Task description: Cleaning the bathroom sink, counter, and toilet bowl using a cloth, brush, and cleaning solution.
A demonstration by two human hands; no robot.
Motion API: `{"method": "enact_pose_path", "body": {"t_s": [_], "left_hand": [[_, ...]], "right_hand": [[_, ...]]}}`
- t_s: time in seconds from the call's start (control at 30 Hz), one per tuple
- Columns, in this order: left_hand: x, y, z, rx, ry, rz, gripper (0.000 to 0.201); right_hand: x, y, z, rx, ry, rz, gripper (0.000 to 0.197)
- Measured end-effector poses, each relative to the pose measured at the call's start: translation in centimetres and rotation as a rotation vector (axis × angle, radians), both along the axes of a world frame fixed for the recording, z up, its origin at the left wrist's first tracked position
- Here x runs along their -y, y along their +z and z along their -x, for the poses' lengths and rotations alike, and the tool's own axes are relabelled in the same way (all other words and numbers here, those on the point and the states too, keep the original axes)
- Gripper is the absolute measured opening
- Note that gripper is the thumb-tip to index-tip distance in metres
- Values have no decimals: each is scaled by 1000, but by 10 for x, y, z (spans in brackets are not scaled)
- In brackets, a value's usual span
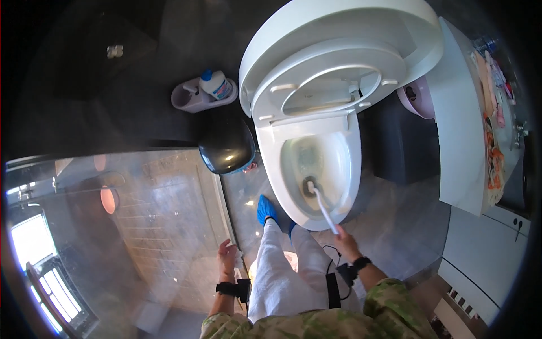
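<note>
My right hand (346, 244) is closed round the upper end of a white toilet brush (323, 207). The brush slants down into the toilet bowl (276, 179), its head low near the front of the basin, at the dark drain area. Both the toilet seat (271, 90) and the lid (254, 62) are raised. Off to the left of my legs, my left hand (227, 255) hangs with loosely bent fingers, and nothing shows in it. It is nearest to the glass partition's edge.
A holder (182, 97) with a white, blue-capped bottle (214, 85) sits left of the toilet, above a black bin (228, 152). Right of the bowl stand a dark box (400, 147), a pink basin (416, 97) and a white cabinet (460, 130). Blue shoe covers (265, 210) are on my feet.
</note>
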State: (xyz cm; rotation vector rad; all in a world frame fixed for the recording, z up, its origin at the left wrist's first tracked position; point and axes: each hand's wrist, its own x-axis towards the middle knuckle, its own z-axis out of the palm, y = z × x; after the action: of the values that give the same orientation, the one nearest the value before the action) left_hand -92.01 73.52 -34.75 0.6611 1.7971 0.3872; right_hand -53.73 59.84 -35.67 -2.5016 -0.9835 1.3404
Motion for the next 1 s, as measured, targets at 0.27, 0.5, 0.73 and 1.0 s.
{"method": "enact_pose_path", "body": {"t_s": [0.27,0.5,0.73,1.0], "left_hand": [[30,-24,16,144,-18,-149,34],[34,-4,24,-10,1,2,33],[41,7,10,125,68,21,31],[41,4,-1,63,-62,-2,31]], "right_hand": [[-65,58,-101,572,656,201,49],[-37,59,-65,518,729,316,47],[-29,17,26,167,240,-66,49],[-106,-3,10,80,48,-149,45]]}}
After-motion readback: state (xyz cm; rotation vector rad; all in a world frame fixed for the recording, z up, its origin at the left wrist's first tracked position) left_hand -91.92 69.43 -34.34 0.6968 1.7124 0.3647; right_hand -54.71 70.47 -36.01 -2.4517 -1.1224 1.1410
